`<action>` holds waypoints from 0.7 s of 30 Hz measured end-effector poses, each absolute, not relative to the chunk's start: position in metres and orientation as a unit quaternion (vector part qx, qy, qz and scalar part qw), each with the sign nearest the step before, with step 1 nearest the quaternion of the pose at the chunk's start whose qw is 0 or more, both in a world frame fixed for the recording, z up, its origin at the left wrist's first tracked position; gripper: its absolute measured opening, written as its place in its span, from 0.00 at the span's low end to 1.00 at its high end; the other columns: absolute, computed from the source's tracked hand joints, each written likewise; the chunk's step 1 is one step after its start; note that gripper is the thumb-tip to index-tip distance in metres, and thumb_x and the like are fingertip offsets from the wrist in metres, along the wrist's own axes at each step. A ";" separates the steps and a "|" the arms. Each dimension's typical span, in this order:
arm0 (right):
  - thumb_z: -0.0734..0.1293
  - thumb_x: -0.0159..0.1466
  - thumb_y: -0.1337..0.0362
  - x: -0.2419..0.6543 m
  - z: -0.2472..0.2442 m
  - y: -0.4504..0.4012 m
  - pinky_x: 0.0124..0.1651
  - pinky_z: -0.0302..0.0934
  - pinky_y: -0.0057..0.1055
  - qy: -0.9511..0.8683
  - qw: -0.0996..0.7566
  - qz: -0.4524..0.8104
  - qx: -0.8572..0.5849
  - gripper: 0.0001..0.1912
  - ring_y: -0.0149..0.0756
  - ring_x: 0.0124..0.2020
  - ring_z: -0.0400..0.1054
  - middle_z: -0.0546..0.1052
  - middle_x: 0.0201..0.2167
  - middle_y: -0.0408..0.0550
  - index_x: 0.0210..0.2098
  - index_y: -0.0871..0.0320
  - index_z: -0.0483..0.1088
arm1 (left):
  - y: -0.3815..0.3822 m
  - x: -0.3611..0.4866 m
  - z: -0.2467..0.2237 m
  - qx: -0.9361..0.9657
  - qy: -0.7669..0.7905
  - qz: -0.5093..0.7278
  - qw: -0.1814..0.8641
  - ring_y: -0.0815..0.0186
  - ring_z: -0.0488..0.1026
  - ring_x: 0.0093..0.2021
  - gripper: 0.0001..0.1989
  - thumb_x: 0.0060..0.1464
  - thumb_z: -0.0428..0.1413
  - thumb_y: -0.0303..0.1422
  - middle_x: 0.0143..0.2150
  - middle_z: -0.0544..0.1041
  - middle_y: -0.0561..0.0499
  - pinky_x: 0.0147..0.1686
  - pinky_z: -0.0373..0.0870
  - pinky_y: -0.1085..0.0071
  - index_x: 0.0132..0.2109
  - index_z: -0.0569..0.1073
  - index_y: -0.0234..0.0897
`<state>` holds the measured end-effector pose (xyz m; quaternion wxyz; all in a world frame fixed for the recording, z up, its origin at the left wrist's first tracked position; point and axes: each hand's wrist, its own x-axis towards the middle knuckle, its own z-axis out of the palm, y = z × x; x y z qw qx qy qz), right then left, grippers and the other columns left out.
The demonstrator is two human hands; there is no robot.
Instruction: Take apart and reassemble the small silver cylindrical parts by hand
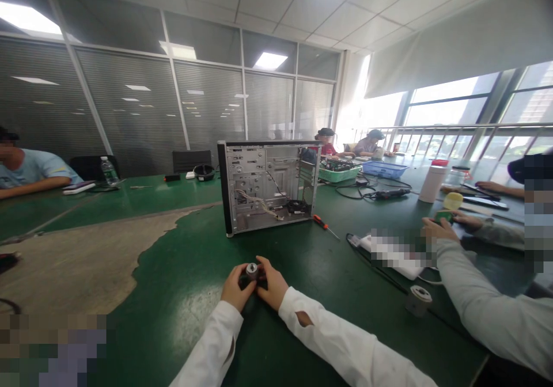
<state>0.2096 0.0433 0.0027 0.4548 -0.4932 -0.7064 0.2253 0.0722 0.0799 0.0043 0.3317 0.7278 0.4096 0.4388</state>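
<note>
The left hand and right hand curl around a small round metal thing above the green table, in front of the open computer case; I cannot read any writing

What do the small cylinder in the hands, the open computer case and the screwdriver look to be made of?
Small cylinder: probably metal, from its grey sheen.
Computer case: likely sheet metal inside, silvery with punched holes; its black front could be plastic.
Screwdriver: glossy-looking orange-and-black handle, probably plastic; slim greyish shaft, likely steel.
</note>
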 end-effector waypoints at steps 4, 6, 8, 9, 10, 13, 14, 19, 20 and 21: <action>0.60 0.45 0.75 0.211 0.003 0.047 0.39 0.62 0.31 -0.694 0.463 0.250 -0.492 0.35 0.34 0.39 0.65 0.69 0.38 0.46 0.51 0.55 0.47 | 0.077 0.074 0.006 0.732 0.429 0.425 0.315 0.61 0.68 0.40 0.17 0.37 0.54 0.31 0.39 0.71 0.47 0.36 0.66 0.66 0.39 0.67 0.36; 0.60 0.45 0.75 0.211 0.004 0.047 0.39 0.62 0.31 -0.694 0.460 0.248 -0.494 0.35 0.34 0.39 0.65 0.69 0.38 0.46 0.51 0.55 0.47 | 0.077 0.074 0.007 0.735 0.433 0.420 0.309 0.61 0.69 0.39 0.16 0.37 0.54 0.31 0.38 0.72 0.47 0.36 0.66 0.65 0.39 0.67 0.35; 0.61 0.45 0.75 0.211 0.005 0.046 0.40 0.61 0.31 -0.698 0.459 0.244 -0.493 0.35 0.34 0.39 0.64 0.69 0.38 0.46 0.51 0.55 0.47 | 0.075 0.074 0.009 0.740 0.436 0.415 0.299 0.61 0.69 0.39 0.16 0.37 0.54 0.31 0.38 0.72 0.47 0.36 0.66 0.65 0.39 0.68 0.35; 0.61 0.45 0.75 0.211 0.006 0.046 0.40 0.61 0.31 -0.700 0.458 0.240 -0.492 0.35 0.34 0.38 0.64 0.69 0.38 0.46 0.51 0.55 0.47 | 0.075 0.074 0.009 0.743 0.438 0.413 0.292 0.61 0.69 0.39 0.16 0.37 0.54 0.31 0.38 0.72 0.47 0.35 0.66 0.65 0.39 0.68 0.35; 0.61 0.45 0.75 0.212 0.006 0.045 0.40 0.61 0.31 -0.703 0.456 0.236 -0.492 0.35 0.34 0.38 0.65 0.69 0.38 0.46 0.51 0.56 0.47 | 0.074 0.074 0.010 0.746 0.440 0.411 0.284 0.61 0.69 0.39 0.16 0.37 0.54 0.32 0.38 0.72 0.47 0.35 0.66 0.66 0.39 0.68 0.35; 0.61 0.44 0.75 0.212 0.006 0.044 0.41 0.60 0.31 -0.710 0.453 0.222 -0.491 0.36 0.33 0.37 0.64 0.69 0.38 0.46 0.52 0.56 0.47 | 0.072 0.074 0.013 0.756 0.443 0.408 0.257 0.61 0.68 0.40 0.16 0.38 0.54 0.33 0.38 0.72 0.48 0.35 0.66 0.66 0.39 0.67 0.36; 0.61 0.44 0.75 0.212 0.006 0.043 0.41 0.60 0.31 -0.711 0.454 0.219 -0.490 0.37 0.33 0.37 0.64 0.69 0.38 0.46 0.52 0.56 0.46 | 0.071 0.074 0.014 0.758 0.442 0.410 0.249 0.61 0.68 0.40 0.16 0.38 0.54 0.33 0.38 0.72 0.48 0.35 0.66 0.66 0.39 0.67 0.36; 0.61 0.44 0.76 0.211 0.008 0.041 0.39 0.61 0.31 -0.706 0.468 0.217 -0.485 0.40 0.34 0.41 0.62 0.66 0.40 0.46 0.54 0.54 0.43 | 0.067 0.074 0.019 0.755 0.437 0.433 0.226 0.62 0.68 0.39 0.15 0.38 0.54 0.33 0.38 0.71 0.49 0.35 0.66 0.66 0.38 0.67 0.38; 0.61 0.44 0.76 0.211 0.009 0.040 0.38 0.62 0.30 -0.706 0.472 0.220 -0.481 0.40 0.34 0.41 0.61 0.66 0.41 0.46 0.54 0.53 0.42 | 0.066 0.074 0.021 0.753 0.435 0.440 0.224 0.62 0.68 0.39 0.15 0.38 0.55 0.33 0.37 0.71 0.50 0.35 0.66 0.67 0.38 0.67 0.38; 0.61 0.44 0.76 0.211 0.010 0.039 0.37 0.62 0.29 -0.705 0.476 0.224 -0.475 0.41 0.34 0.42 0.61 0.65 0.41 0.47 0.54 0.53 0.42 | 0.065 0.075 0.022 0.750 0.434 0.447 0.222 0.61 0.67 0.39 0.14 0.37 0.55 0.32 0.37 0.71 0.50 0.35 0.66 0.67 0.37 0.68 0.38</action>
